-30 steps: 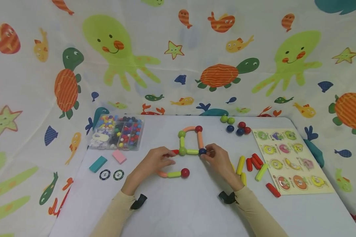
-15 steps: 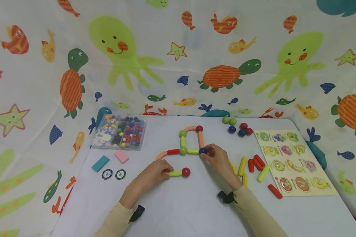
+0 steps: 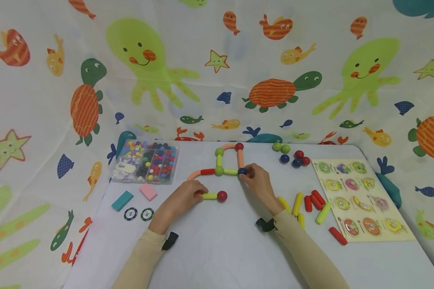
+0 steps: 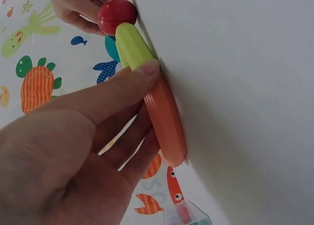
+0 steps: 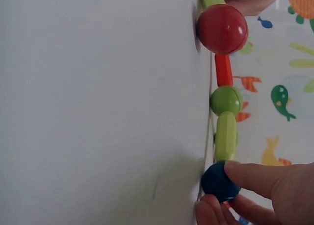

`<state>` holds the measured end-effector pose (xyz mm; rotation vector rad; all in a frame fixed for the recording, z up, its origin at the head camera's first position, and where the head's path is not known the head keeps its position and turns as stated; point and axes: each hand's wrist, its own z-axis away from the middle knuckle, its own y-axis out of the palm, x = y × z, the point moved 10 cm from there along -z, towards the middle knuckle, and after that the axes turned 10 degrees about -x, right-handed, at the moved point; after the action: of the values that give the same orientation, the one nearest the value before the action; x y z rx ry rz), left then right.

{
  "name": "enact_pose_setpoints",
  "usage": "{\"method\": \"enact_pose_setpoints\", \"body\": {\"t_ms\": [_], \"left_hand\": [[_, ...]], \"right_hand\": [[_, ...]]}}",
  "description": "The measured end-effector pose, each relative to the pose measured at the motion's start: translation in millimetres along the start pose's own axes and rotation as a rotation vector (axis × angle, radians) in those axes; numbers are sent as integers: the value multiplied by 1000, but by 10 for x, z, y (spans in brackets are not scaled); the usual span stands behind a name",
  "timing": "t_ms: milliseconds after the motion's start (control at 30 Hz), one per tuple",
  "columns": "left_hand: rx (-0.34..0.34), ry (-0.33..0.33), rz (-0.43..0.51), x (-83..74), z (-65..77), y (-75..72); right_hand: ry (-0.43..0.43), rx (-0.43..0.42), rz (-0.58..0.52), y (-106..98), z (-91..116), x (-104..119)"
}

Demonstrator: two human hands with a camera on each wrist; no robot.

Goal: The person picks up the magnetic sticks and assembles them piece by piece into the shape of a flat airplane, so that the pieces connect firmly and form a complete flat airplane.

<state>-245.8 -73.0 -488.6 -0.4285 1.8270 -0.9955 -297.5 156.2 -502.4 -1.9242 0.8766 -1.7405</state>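
My right hand (image 3: 258,182) pinches a dark blue ball (image 5: 219,182) at the corner of a chain of building sticks and balls on the table. That chain has a closed frame of light green sticks (image 3: 230,172), orange sticks (image 3: 240,158), green balls (image 3: 219,170) and a dark red ball (image 3: 239,147). A red stick (image 3: 207,171) and a curved orange stick (image 3: 193,175) run left from it. My left hand (image 3: 184,197) pinches where an orange stick (image 4: 167,122) meets a light green stick (image 4: 132,46), which ends in a larger red ball (image 4: 117,16). In the head view that hand hides the orange part.
A divided bead box (image 3: 144,162) stands at the back left, with teal (image 3: 122,200) and pink blocks (image 3: 148,192) and two chips (image 3: 147,214) before it. Loose balls (image 3: 297,163) lie at the back right. Several loose sticks (image 3: 297,204) lie beside a picture puzzle board (image 3: 361,200).
My left hand has left the red stick and taken hold nearer the light green stick with the red ball. Since then the chain and both hands have shifted away from me.
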Motion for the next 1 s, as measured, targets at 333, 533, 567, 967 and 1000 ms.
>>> {"method": "enact_pose_setpoints", "body": {"t_ms": [333, 533, 567, 967, 1000], "left_hand": [[21, 0, 18, 55, -74, 1], [37, -7, 32, 82, -83, -10], [41, -15, 36, 88, -87, -7], [15, -57, 11, 155, -151, -59], [12, -66, 17, 160, -159, -73]], "right_hand": [[-8, -14, 5, 41, -74, 18], [-6, -8, -6, 64, -78, 19], [-7, -7, -2, 64, -78, 21], [-34, -86, -46, -381, -143, 54], [-45, -109, -55, -498, -147, 50]]}}
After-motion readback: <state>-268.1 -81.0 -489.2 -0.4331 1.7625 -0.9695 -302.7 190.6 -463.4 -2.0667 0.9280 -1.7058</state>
